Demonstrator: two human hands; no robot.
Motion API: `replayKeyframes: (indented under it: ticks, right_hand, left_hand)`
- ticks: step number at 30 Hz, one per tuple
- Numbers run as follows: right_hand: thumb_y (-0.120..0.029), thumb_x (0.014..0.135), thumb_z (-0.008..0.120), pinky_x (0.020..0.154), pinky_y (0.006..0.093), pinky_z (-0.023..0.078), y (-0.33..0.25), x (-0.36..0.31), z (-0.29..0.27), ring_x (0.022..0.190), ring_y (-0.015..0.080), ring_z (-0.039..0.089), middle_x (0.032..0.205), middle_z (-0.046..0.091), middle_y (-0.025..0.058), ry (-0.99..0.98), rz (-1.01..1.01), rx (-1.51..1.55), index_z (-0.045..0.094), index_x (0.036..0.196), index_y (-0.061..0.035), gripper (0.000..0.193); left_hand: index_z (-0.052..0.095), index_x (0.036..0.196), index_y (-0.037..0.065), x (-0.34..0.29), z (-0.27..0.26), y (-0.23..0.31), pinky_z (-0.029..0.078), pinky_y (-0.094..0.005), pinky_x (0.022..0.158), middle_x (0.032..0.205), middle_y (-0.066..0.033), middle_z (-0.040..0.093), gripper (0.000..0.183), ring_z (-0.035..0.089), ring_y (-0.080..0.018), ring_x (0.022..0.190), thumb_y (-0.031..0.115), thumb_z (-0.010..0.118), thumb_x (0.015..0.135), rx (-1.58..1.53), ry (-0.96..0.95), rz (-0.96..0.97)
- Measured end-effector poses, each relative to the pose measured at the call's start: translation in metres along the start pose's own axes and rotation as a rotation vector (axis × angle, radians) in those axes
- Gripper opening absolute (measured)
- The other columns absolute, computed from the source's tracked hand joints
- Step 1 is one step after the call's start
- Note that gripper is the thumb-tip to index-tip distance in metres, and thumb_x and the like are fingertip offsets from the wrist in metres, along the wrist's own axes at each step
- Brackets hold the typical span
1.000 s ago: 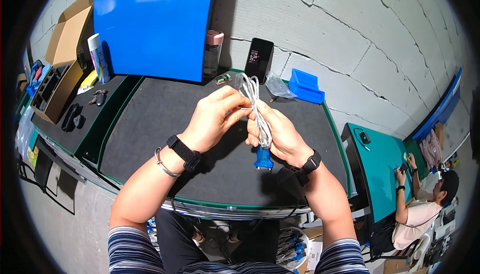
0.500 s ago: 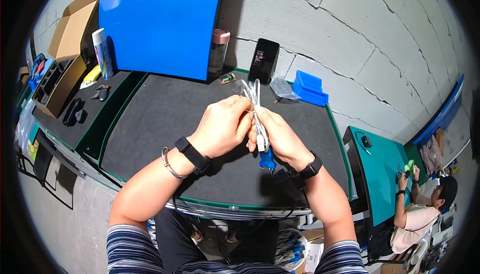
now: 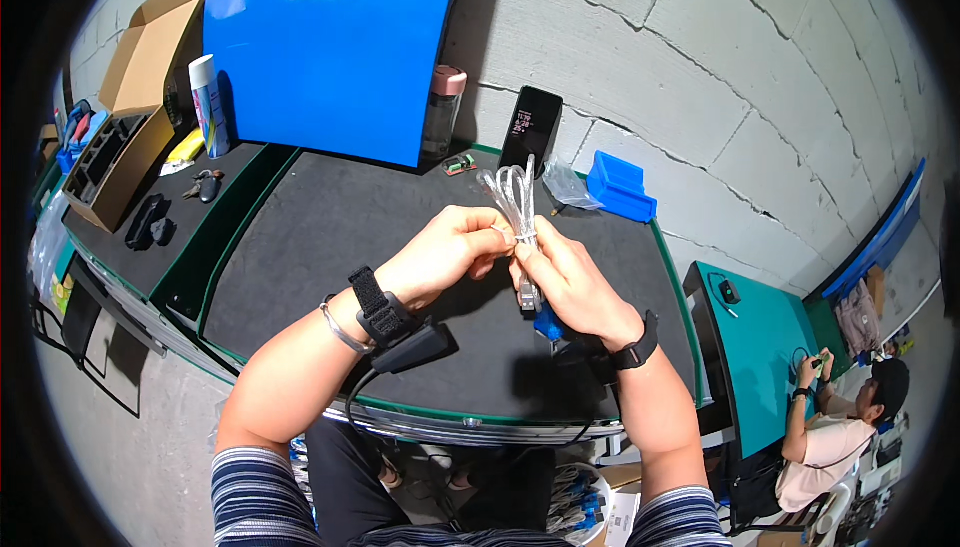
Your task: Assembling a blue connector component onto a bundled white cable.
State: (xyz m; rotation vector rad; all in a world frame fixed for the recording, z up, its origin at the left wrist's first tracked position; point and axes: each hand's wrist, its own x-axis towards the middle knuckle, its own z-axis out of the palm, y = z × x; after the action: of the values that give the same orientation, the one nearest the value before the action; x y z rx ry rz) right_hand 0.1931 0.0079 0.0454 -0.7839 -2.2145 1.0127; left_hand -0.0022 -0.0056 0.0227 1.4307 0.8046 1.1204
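Note:
A looped, silvery USB cable (image 3: 516, 197) is bunched above the mat, with a thin pale tie (image 3: 525, 237) around its middle. My right hand (image 3: 577, 282) is closed around the bundle from the right. The metal USB plug (image 3: 528, 294) points down beside its fingers, and a blue connector (image 3: 547, 323) hangs below, partly hidden by that hand. My left hand (image 3: 458, 247) pinches at the tie from the left, thumb against forefinger; its fingers cover the tie's end.
A small green circuit board (image 3: 460, 164), a bottle (image 3: 443, 112), a phone (image 3: 531, 127), a plastic bag (image 3: 570, 187) and a blue bin (image 3: 620, 185) line the back. An open carton (image 3: 120, 167) stands left. Another person (image 3: 830, 427) sits at the teal table (image 3: 745, 367) on the right.
Both hands and the cable have moved slightly down and to the right. My right hand covers more of the blue connector, and the pale tie shows more clearly around the bundle.

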Motion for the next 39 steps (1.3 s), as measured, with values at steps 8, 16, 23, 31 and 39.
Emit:
replayKeyframes:
  ticks: [8, 16, 23, 31, 39]
  right_hand:
    - [-0.005, 0.085, 0.064, 0.077, 0.0391, 0.048, 0.001, 0.007, -0.003, 0.086, 0.0287, 0.058, 0.094, 0.057, 0.0131, 0.314, -0.508, -0.584, 0.056, 0.105, 0.0023, 0.023]
    - [0.004, 0.076, 0.066, 0.079, 0.0354, 0.054, 0.009, 0.008, 0.004, 0.092, 0.027, 0.064, 0.104, 0.061, 0.0105, 0.396, -0.453, -0.615, 0.065, 0.114, -0.0046, 0.039]
    - [0.007, 0.076, 0.065, 0.082, 0.037, 0.054, 0.008, 0.01, 0.009, 0.095, 0.0309, 0.065, 0.114, 0.06, 0.0121, 0.397, -0.471, -0.514, 0.064, 0.115, -0.0035, 0.041]
    - [0.005, 0.075, 0.066, 0.087, 0.0362, 0.052, 0.009, 0.01, 0.005, 0.1, 0.0312, 0.064, 0.117, 0.06, 0.0138, 0.373, -0.522, -0.508, 0.061, 0.119, -0.0022, 0.045]
    - [-0.041, 0.103, 0.043, 0.062, 0.02, 0.045, 0.024, 0.014, -0.005, 0.062, 0.0056, 0.054, 0.069, 0.056, -0.0024, 0.267, 0.061, 0.352, 0.059, 0.089, -0.0051, 0.042]
  left_hand:
    - [0.065, 0.093, 0.001, -0.004, 0.0, 0.008, 0.042, -0.0228, 0.059, 0.076, 0.0, 0.058, 0.014, 0.05, -0.0078, 0.062, 0.013, 0.057, 0.093, -0.261, -0.005, -0.038]
    - [0.065, 0.09, 0.003, 0.003, -0.003, -0.003, 0.043, -0.0228, 0.059, 0.075, -0.0001, 0.059, 0.013, 0.052, -0.0084, 0.062, 0.009, 0.053, 0.09, -0.313, -0.05, -0.05]
    - [0.06, 0.079, 0.007, 0.004, -0.004, -0.007, 0.042, -0.0212, 0.058, 0.071, 0.0011, 0.057, 0.017, 0.051, -0.0065, 0.059, 0.012, 0.052, 0.093, -0.308, -0.051, -0.083]
    - [0.059, 0.083, 0.007, 0.001, -0.001, -0.006, 0.043, -0.0222, 0.061, 0.072, 0.0022, 0.055, 0.015, 0.051, -0.0068, 0.062, 0.014, 0.053, 0.095, -0.472, -0.075, -0.104]
    - [0.057, 0.085, 0.009, 0.002, -0.001, 0.001, 0.042, -0.0218, 0.063, 0.073, 0.0035, 0.054, 0.014, 0.05, -0.005, 0.065, 0.016, 0.053, 0.096, -0.276, -0.024, 0.074]
